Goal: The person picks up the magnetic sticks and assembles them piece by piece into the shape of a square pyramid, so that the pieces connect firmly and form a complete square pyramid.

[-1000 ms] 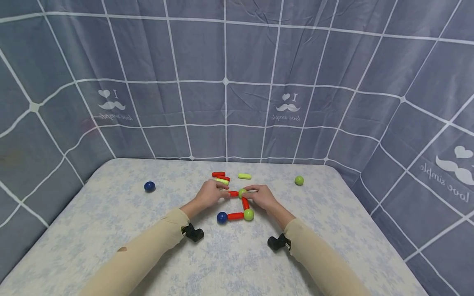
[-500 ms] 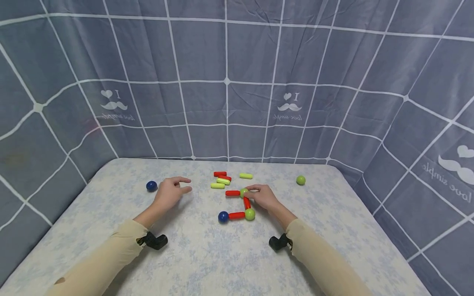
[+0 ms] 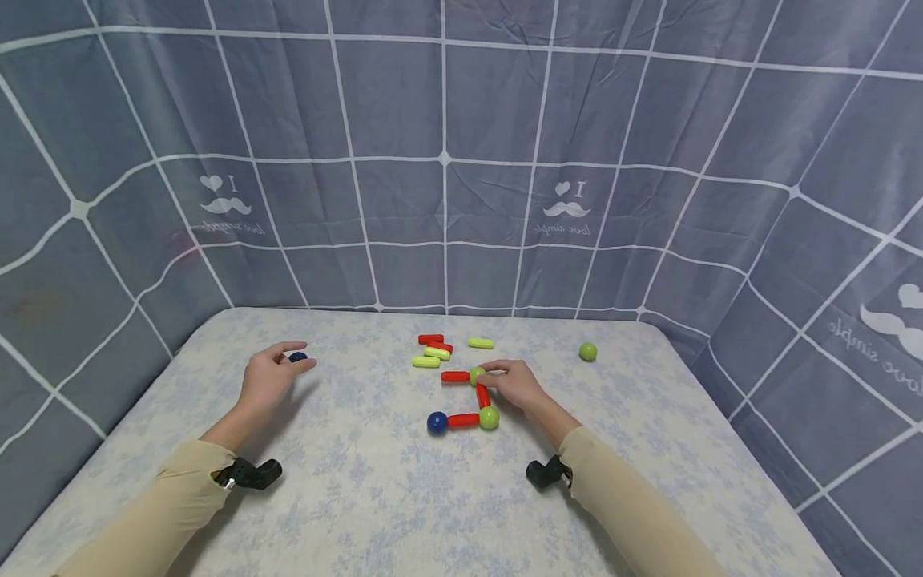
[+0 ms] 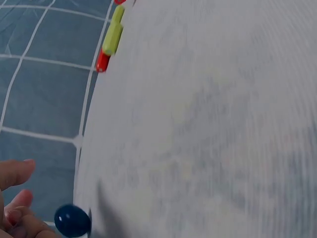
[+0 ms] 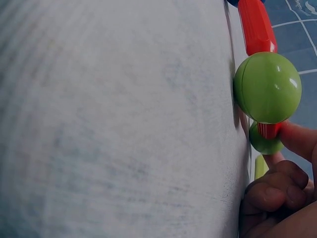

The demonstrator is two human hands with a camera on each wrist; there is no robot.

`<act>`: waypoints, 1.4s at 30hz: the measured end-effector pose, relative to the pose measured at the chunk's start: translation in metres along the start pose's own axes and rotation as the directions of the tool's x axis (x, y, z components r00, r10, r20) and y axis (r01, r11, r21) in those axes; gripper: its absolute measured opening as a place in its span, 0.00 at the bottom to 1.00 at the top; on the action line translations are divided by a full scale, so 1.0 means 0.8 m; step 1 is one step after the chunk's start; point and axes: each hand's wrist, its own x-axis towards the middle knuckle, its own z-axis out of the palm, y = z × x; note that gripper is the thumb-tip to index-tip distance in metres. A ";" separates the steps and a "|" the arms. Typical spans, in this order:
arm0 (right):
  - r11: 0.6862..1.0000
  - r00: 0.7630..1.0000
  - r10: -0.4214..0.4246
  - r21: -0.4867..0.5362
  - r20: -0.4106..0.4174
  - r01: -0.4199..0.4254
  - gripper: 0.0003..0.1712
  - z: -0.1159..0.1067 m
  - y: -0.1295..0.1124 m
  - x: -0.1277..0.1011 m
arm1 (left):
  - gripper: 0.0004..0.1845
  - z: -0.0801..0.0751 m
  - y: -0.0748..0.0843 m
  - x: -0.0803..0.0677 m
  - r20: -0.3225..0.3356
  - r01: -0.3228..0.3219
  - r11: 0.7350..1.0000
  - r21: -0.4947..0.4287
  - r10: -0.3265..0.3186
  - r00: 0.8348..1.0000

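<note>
My left hand [image 3: 268,378] is at the left of the table, thumb and index finger spread around a loose dark blue ball [image 3: 298,357]. In the left wrist view the blue ball [image 4: 72,220] sits just past the curled lower fingers. My right hand [image 3: 513,383] pinches the far green ball [image 3: 476,376] of a joined figure. From that ball one red rod [image 3: 454,377] points left. Another red rod [image 3: 483,396] leads to the near green ball [image 3: 489,417]. A third red rod [image 3: 463,420] joins that to a blue ball [image 3: 437,423].
Behind the figure lie loose red rods [image 3: 430,339] and yellow-green rods [image 3: 425,362], with one more yellow-green rod [image 3: 481,343] to their right. A loose green ball [image 3: 587,352] stands at the back right. A grey-blue gridded curtain [image 3: 404,200] hangs behind the patterned table [image 3: 375,497].
My left hand has left the figure's left rod and moved left across the table to the loose blue ball. My right hand stays at the far green ball.
</note>
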 end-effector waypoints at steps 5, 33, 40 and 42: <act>1.000 1.000 0.005 0.009 -0.001 -0.005 0.17 0.000 0.004 0.003 | 0.30 -0.009 -0.013 0.004 -0.058 0.088 0.996 -0.005 -0.088 0.994; 1.000 1.000 -0.015 0.018 0.005 0.015 0.17 -0.003 -0.005 -0.004 | 0.30 -0.006 -0.030 0.020 -0.041 0.149 0.988 0.032 -0.148 0.988; 0.999 1.000 -0.023 0.025 0.011 0.022 0.17 -0.002 -0.003 -0.005 | 0.28 -0.001 -0.022 0.013 -0.025 0.131 0.989 0.069 -0.129 0.991; 0.999 1.000 -0.025 0.026 0.015 0.024 0.17 -0.002 -0.002 -0.006 | 0.28 0.003 -0.020 0.011 -0.010 0.127 0.989 0.074 -0.126 0.992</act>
